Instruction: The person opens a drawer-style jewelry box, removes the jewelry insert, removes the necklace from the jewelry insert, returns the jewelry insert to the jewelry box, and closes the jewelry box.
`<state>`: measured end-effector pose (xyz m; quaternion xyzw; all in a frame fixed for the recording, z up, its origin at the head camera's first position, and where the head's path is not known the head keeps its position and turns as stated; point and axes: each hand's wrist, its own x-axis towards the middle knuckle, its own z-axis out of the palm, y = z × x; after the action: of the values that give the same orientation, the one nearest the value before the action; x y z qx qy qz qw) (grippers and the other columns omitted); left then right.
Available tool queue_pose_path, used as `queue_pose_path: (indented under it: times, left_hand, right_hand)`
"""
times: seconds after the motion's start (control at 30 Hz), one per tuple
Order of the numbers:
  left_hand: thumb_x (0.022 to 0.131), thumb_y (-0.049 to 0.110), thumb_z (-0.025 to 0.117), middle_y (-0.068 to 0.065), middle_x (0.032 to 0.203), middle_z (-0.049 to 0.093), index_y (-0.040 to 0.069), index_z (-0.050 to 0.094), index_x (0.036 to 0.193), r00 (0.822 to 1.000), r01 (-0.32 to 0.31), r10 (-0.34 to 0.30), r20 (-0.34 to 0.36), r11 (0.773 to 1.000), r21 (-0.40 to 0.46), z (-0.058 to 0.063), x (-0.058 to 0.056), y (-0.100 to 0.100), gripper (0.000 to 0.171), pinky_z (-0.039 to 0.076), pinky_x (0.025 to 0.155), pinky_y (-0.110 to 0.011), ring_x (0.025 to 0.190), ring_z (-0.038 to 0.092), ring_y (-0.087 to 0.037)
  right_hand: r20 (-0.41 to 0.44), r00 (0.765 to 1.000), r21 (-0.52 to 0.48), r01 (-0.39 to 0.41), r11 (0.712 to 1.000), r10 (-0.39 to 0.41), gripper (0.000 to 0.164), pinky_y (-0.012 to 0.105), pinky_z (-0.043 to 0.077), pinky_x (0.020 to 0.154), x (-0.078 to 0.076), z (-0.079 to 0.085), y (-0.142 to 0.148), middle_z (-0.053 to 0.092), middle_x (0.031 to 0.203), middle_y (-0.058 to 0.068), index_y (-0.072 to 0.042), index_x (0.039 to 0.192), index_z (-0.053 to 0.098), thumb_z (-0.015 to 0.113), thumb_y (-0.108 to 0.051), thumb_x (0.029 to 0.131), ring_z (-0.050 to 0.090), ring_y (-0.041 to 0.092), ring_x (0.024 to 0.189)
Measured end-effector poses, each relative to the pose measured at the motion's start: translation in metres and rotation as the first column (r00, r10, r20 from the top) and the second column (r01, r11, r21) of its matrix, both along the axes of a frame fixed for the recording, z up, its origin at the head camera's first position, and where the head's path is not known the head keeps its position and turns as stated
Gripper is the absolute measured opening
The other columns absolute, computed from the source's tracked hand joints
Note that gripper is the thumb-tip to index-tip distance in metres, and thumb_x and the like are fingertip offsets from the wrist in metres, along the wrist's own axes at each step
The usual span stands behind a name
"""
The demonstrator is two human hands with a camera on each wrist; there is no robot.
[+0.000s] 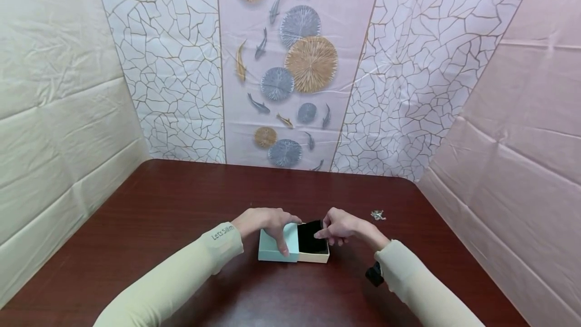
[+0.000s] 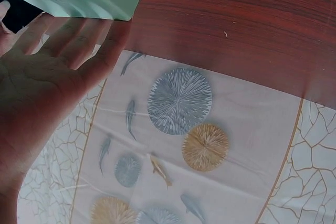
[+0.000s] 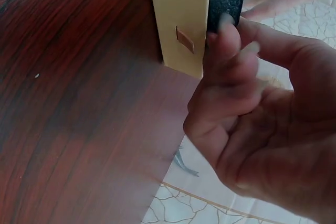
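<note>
A shallow drawer-style box lies on the table, with a light blue sleeve [image 1: 278,250] and a cream inner tray [image 1: 313,258] pulled partly out to the right. My left hand [image 1: 274,223] grips the sleeve from above, thumb at its near side and fingers along the far side. Inside the tray, a black foam-like pad [image 1: 310,238] stands up past the tray's edge, as the right wrist view shows. At the pad's right edge my right hand [image 1: 340,226] pinches it with curled fingers. A small ribbon tab [image 3: 185,41] sticks out of the tray's end wall.
A small silvery heap [image 1: 378,215], perhaps jewelry, lies to the right beyond my right hand. The dark red-brown table [image 1: 190,191] runs back to a patterned cloth wall [image 1: 181,90], with plain cloth at both sides.
</note>
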<state>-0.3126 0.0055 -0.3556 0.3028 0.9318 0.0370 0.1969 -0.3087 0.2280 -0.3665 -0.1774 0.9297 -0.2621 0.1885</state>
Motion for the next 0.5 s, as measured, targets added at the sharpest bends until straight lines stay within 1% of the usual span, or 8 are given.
queue_pose_path:
  times: [0.07, 0.13, 0.2, 0.3, 0.37, 0.4, 0.5]
  left_hand:
    - [0.069, 0.044, 0.085, 0.003, 0.147, 0.046, 0.031, 0.040, 0.146, 1.000, 0.000, 0.000, 0.000, 1.000, 0.000, 0.000, 0.000, 0.000, 0.090, 0.040, 0.106, -0.039, 0.136, 0.040, -0.018]
    - [0.069, 0.044, 0.085, 0.004, 0.147, 0.046, 0.032, 0.040, 0.146, 1.000, 0.000, 0.000, 0.000, 1.000, -0.002, 0.000, 0.000, 0.000, 0.090, 0.040, 0.106, -0.038, 0.136, 0.041, -0.018]
    - [0.069, 0.045, 0.085, 0.003, 0.147, 0.046, 0.032, 0.040, 0.146, 1.000, 0.002, -0.002, 0.001, 1.000, -0.004, 0.000, 0.000, 0.000, 0.089, 0.040, 0.106, -0.038, 0.135, 0.041, -0.018]
    - [0.069, 0.046, 0.084, 0.003, 0.147, 0.046, 0.032, 0.039, 0.146, 1.000, 0.002, -0.001, 0.003, 1.000, -0.009, 0.000, -0.001, -0.001, 0.090, 0.040, 0.105, -0.038, 0.134, 0.042, -0.018]
    - [0.070, 0.046, 0.084, 0.003, 0.148, 0.045, 0.031, 0.039, 0.147, 1.000, -0.002, 0.002, 0.006, 1.000, -0.014, 0.000, -0.001, -0.001, 0.091, 0.041, 0.105, -0.039, 0.134, 0.041, -0.018]
    - [0.070, 0.046, 0.084, 0.003, 0.148, 0.045, 0.031, 0.038, 0.147, 1.000, -0.005, 0.005, 0.009, 1.000, -0.015, -0.001, -0.001, 0.000, 0.091, 0.040, 0.105, -0.039, 0.135, 0.041, -0.018]
    - [0.070, 0.045, 0.084, 0.003, 0.149, 0.043, 0.032, 0.038, 0.147, 1.000, -0.015, 0.015, 0.017, 1.000, -0.014, -0.001, 0.000, 0.000, 0.091, 0.040, 0.105, -0.040, 0.137, 0.039, -0.018]
  right_hand:
    - [-0.054, 0.998, 0.036, 0.013, 0.999, -0.011, 0.035, 0.029, 0.044, 0.040, 0.002, 0.000, -0.001, 0.059, 0.052, 0.007, 0.000, 0.065, 0.062, 0.072, -0.025, 0.086, 0.048, 0.012, 0.038]
    - [-0.120, 0.993, 0.045, 0.002, 0.999, 0.004, 0.031, 0.029, 0.045, 0.041, 0.005, 0.000, -0.003, 0.056, 0.053, 0.002, -0.003, 0.067, 0.059, 0.074, -0.024, 0.085, 0.049, 0.012, 0.038]
    - [-0.175, 0.983, 0.047, -0.049, 0.998, 0.057, 0.026, 0.027, 0.046, 0.043, 0.009, -0.001, -0.005, 0.055, 0.058, 0.001, -0.004, 0.074, 0.057, 0.074, -0.021, 0.085, 0.049, 0.011, 0.039]
    - [-0.252, 0.952, 0.075, -0.157, 0.985, 0.171, 0.024, 0.023, 0.045, 0.048, 0.015, 0.000, -0.010, 0.056, 0.064, 0.001, -0.004, 0.090, 0.059, 0.075, -0.021, 0.084, 0.050, 0.006, 0.047]
    - [-0.268, 0.938, 0.108, -0.198, 0.974, 0.220, 0.029, 0.022, 0.044, 0.051, 0.018, 0.000, -0.013, 0.058, 0.067, 0.001, -0.003, 0.100, 0.061, 0.075, -0.023, 0.084, 0.050, 0.005, 0.053]
    - [-0.271, 0.935, 0.125, -0.203, 0.971, 0.230, 0.031, 0.022, 0.043, 0.052, 0.020, -0.001, -0.014, 0.058, 0.068, 0.001, -0.003, 0.103, 0.063, 0.076, -0.023, 0.083, 0.050, 0.004, 0.056]
    - [-0.257, 0.939, 0.155, -0.194, 0.969, 0.229, 0.034, 0.022, 0.042, 0.051, 0.023, -0.004, -0.016, 0.058, 0.066, 0.000, -0.002, 0.109, 0.065, 0.076, -0.022, 0.084, 0.050, 0.005, 0.056]
